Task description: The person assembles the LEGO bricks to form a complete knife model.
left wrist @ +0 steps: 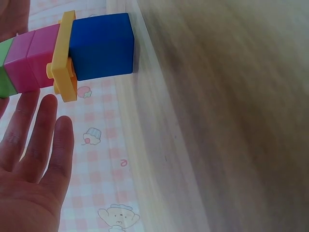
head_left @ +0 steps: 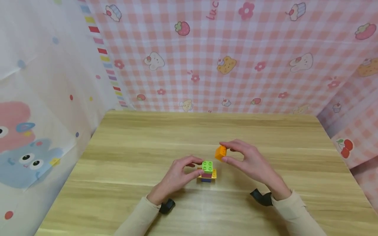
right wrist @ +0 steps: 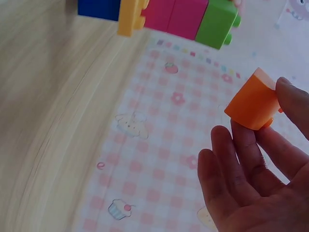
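Note:
A tower of toy building blocks stands upright on the table: a blue block at the bottom, a yellow plate over it, two pink blocks, then a lime-green block on top. The left hand holds the tower near its top, thumb and index finger at the green block; its other fingers are extended beside the pink blocks. To the right of the tower and apart from it, the right hand pinches an orange block between thumb and fingers, tilted, in the air.
The wooden table reaches back to a pink checked cloth. A pale cloth with cartoon prints hangs on the left. Black straps sit at both wrists.

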Demonstrator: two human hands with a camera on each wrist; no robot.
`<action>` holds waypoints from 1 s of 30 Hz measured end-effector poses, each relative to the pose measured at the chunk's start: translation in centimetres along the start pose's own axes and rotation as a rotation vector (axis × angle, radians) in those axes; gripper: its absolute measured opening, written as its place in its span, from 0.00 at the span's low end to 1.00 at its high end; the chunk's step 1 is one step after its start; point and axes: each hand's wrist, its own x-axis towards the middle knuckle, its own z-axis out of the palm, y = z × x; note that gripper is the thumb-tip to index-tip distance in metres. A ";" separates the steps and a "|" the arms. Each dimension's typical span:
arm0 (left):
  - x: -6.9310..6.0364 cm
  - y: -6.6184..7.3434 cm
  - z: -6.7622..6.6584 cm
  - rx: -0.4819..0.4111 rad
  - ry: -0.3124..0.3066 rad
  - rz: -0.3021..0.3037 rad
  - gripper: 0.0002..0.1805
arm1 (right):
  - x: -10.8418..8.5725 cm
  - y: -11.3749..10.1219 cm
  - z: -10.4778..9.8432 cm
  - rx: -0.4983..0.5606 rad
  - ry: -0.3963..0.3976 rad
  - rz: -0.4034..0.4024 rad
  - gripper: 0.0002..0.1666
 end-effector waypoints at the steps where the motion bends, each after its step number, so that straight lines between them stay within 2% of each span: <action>1: 0.0 0.0 0.0 0.000 0.002 0.001 0.16 | 0.1 -0.2 0.1 0.001 -0.004 -0.001 0.26; 11: 0.2 0.0 -0.1 0.009 -0.003 0.029 0.16 | 0.2 -1.3 0.7 0.012 -0.010 -0.061 0.27; 30: 0.1 0.2 -0.2 0.036 0.007 0.035 0.15 | 0.5 -1.8 2.4 0.009 -0.045 -0.108 0.24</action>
